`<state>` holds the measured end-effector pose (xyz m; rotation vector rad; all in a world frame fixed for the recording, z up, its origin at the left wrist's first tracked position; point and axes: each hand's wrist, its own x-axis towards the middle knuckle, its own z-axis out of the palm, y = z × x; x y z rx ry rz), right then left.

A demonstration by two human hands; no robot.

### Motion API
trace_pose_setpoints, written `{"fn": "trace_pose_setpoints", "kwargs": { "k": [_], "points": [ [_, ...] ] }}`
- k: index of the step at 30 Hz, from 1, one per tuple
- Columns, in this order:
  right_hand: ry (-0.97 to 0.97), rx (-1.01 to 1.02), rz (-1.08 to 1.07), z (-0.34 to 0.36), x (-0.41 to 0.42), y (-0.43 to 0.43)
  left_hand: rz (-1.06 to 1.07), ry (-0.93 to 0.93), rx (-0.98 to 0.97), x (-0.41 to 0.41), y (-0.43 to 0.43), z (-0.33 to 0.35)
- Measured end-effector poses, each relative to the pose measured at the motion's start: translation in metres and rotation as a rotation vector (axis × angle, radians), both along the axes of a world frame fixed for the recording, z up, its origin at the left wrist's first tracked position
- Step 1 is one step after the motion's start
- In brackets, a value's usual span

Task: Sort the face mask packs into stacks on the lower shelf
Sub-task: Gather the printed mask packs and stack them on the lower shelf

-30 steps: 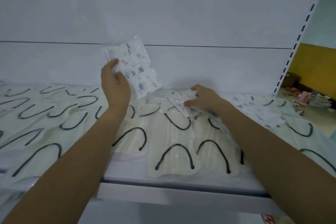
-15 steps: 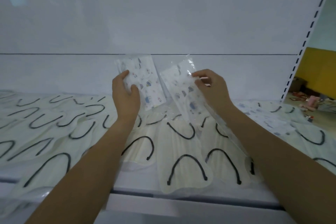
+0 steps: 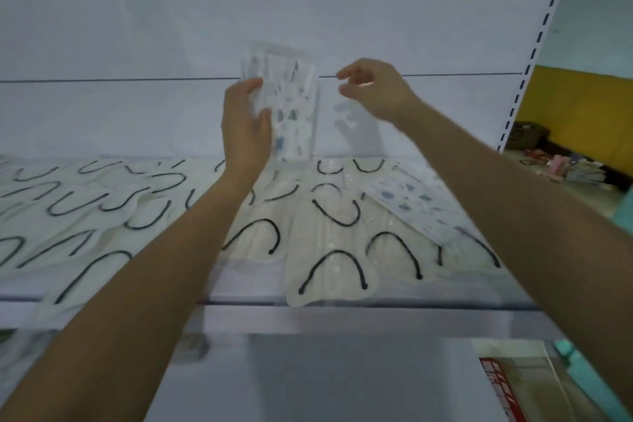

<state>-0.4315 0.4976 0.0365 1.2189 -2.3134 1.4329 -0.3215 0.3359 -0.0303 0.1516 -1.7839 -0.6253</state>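
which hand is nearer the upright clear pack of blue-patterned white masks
Left. The left hand grips the patterned mask pack; the right hand hovers just right of it, apart.

Light dim, cool and even; we record a bluish-grey cast over the white back panel (image 3: 137,27); the yellow wall (image 3: 582,96) at far right reads warmer and brighter. We see a soft shadow of the right hand (image 3: 376,92) on the panel just below it, which puts the source above us. Motion blur smears the printed pack (image 3: 291,106) in the left hand (image 3: 245,127); its pattern is unreadable; the right fingertips (image 3: 342,74) are smeared too. Faint glare spots on the clear wrappers of the masks (image 3: 329,250) lying on the shelf (image 3: 376,319); the slotted upright (image 3: 534,44) bows from wide-angle distortion; we find the bottom corners soft.
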Motion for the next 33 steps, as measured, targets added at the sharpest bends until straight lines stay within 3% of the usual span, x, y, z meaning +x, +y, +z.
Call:
{"fn": "trace_pose_setpoints", "kwargs": {
  "k": [6,13,24,28,31,33],
  "points": [
    [-0.094,0.666,-0.135,-0.006,-0.019,0.089,-0.045,-0.085,-0.038,-0.015,0.011,0.033],
    [-0.189,0.814,-0.336,-0.068,-0.044,0.153,-0.192,-0.2,0.188,-0.044,0.076,0.011],
    [-0.474,0.316,-0.344,-0.075,-0.066,0.161,-0.185,-0.232,0.418,-0.041,0.084,-0.012],
    [-0.321,0.186,-0.353,-0.073,-0.064,0.174,-0.198,-0.238,0.416,-0.037,0.083,-0.008],
    [-0.186,-0.081,-0.27,-0.064,-0.052,0.175,-0.234,-0.227,0.43,-0.037,0.087,-0.005],
    [-0.261,-0.31,-0.186,-0.053,-0.04,0.165,-0.289,-0.205,0.474,-0.037,0.093,-0.003]
  ]
}}
